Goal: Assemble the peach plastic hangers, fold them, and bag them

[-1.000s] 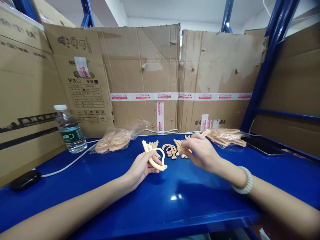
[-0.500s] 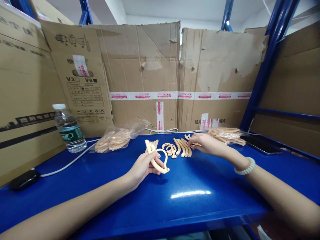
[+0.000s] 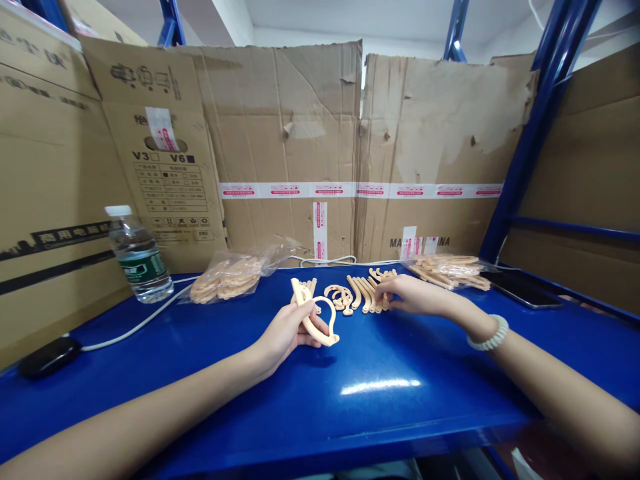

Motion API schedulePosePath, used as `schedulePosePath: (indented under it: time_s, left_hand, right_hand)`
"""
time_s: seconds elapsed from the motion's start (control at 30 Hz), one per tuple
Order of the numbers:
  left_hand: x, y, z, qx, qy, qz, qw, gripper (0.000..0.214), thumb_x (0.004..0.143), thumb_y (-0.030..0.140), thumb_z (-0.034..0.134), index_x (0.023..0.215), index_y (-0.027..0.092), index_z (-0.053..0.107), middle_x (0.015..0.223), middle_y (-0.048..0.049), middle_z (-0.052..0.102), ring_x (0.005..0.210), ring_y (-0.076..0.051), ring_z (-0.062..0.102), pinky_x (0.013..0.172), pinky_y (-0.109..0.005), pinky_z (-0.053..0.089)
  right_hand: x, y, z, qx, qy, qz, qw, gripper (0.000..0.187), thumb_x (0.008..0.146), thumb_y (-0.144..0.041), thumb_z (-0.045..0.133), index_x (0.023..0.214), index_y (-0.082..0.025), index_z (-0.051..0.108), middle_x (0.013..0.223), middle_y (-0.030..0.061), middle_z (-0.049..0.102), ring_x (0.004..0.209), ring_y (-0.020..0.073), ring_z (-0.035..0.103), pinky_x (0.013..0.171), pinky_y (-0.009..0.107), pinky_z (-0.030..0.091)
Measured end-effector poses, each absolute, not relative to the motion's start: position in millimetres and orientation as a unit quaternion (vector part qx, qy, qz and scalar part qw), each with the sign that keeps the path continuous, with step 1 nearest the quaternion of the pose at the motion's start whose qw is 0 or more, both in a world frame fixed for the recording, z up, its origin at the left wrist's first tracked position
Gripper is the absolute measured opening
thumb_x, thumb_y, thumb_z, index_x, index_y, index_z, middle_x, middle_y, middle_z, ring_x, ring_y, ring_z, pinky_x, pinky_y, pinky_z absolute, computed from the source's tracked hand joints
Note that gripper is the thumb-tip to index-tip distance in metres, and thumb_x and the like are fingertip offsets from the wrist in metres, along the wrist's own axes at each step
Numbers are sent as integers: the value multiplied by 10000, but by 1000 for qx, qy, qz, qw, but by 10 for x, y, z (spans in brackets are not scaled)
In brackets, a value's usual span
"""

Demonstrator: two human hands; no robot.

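My left hand [image 3: 287, 332] is closed around a cream hanger piece [image 3: 327, 339], a curved arm with a rounded hook looping off its right side. It is held above the blue tabletop. Just behind it lie short straight cream pieces [image 3: 313, 287], partly covered. To their right are rounded hook pieces [image 3: 339, 298] and a row of curved hanger arms [image 3: 365, 295]. My right hand [image 3: 403, 293] is at the right end of that row, fingers bent down and together over the pieces. Its fingertips are partly hidden, so I cannot see what they pinch.
Clear bags of cream pieces lie at the back left [image 3: 230, 277] and back right [image 3: 447, 272]. A water bottle [image 3: 143, 263], a white cable [image 3: 135, 327] and a black device [image 3: 49, 357] are on the left, a phone [image 3: 523, 290] on the right. Cardboard [image 3: 285, 153] walls the back.
My right hand has moved slightly down and toward me, onto the right end of the row of curved arms. My left hand holds the hanger piece in nearly the same place.
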State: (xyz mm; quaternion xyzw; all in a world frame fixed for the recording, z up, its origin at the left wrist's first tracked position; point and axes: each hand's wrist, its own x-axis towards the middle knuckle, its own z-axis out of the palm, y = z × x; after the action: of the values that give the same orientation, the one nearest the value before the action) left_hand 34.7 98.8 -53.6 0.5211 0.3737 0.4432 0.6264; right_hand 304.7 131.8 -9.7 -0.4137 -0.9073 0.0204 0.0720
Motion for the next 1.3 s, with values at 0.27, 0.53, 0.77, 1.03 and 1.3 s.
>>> schedulePosePath:
  time_s: [0.27,0.53,0.77,1.03,1.3]
  left_hand:
    - [346,981,-523,520,376,441,628,261,894,333,528,730,129,522,647,-111,682,580,-192,667,494,-239,492]
    - [352,982,-531,519,377,442,627,269,900,336,520,725,131,514,635,-108,679,559,-181,656,486,-233,489]
    - [346,999,-549,522,371,443,628,293,860,387,573,720,137,512,633,-106,682,557,-183,654,488,-237,488]
    - [347,991,-536,528,371,437,627,292,865,383,562,716,140,499,643,-108,680,590,-192,667,503,-235,488]
    - [334,971,-521,542,369,426,624,265,828,362,540,712,124,525,673,-121,678,611,-193,655,532,-250,490]
  right_hand:
    - [3038,1275,-103,-428,-901,30,58,269,761,-113,613,1025,-152,647,955,79,676,856,206,627,751,314,479]
    - [2905,1112,-242,-433,-900,11,47,515,872,-289,583,1365,-191,471,1353,168,469,1177,297,535,964,425,445]
    - [2804,1040,-333,-407,-911,28,60,545,899,-314,553,1413,-214,400,1372,153,473,1253,283,481,1012,412,421]
    - [2812,1141,-348,-409,-909,26,70,452,905,-369,535,1301,-155,497,1314,151,519,1164,264,545,978,402,447]
    - [2899,1301,-371,-373,-923,-4,98,420,901,-363,545,1259,-143,526,1280,154,537,1152,262,536,985,428,442]
